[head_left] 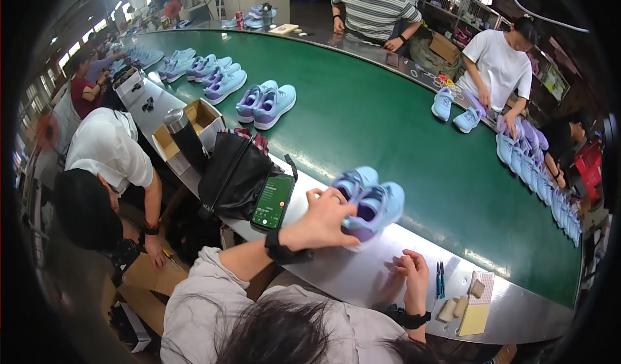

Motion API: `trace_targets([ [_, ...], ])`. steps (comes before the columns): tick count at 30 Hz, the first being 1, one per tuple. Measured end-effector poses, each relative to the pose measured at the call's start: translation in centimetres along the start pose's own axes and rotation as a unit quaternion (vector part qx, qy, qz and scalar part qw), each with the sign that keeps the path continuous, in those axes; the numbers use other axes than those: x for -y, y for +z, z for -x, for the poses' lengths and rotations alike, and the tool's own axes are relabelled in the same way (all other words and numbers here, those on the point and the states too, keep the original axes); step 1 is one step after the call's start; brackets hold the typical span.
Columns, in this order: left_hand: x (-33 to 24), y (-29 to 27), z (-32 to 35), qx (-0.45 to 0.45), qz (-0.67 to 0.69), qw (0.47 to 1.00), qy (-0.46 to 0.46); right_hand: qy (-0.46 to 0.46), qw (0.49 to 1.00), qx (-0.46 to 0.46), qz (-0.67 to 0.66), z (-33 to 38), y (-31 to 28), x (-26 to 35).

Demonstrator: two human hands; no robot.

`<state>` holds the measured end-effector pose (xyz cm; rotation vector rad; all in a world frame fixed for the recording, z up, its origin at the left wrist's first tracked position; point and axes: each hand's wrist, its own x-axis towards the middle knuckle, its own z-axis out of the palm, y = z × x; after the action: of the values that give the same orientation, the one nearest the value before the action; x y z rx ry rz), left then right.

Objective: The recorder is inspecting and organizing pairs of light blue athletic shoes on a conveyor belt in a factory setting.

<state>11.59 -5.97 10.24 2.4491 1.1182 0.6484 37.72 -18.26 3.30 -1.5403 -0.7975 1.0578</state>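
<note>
Left grip (328,218) clamped on a pair of light blue shoes (388,207) from the heel end, thumb against the nearer shoe and fingers reaching over toward the farther one; the pair sits side by side, toes angled away to the right, where the metal counter (336,291) meets the green belt (362,118); whether the soles bear on the surface or hang slightly above it cannot be told; right grip (416,278) holds nothing, its fingers loosely curled and apart, over the counter near the teal-and-black snips (440,281). For sound handling, pressure should probably fall on the firm heel walls rather than on the soft collars, which look likely to fold; both shoes are best governed as one unit, since a hold favouring the nearer may let the farther twist or trail; the right grip, being free, could steady the nearer shoe's outer side; soles are best held level across the border of counter and belt, lest an edge catch; the phone (273,199) and black bag (233,176) lie to the left of the left grip, which should swing clear of them; the snips and yellow pad (474,320) call for similar care on the right; the pale uppers appear easy to mark, and a light, even touch would suit them.
</note>
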Motion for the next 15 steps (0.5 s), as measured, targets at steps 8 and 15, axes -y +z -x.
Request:
trace_targets([
  [8, 6.8, -7.5, -7.0, -0.237, -0.223, 0.941, -0.093, -0.009, 0.999, 0.004, 0.045, 0.5, 0.6, 1.0],
  [15, 6.9, -0.5, -7.8, -0.314, -0.024, 0.942, -0.12, -0.461, 0.878, -0.08, 0.098, 4.0, -2.1, 14.4],
])
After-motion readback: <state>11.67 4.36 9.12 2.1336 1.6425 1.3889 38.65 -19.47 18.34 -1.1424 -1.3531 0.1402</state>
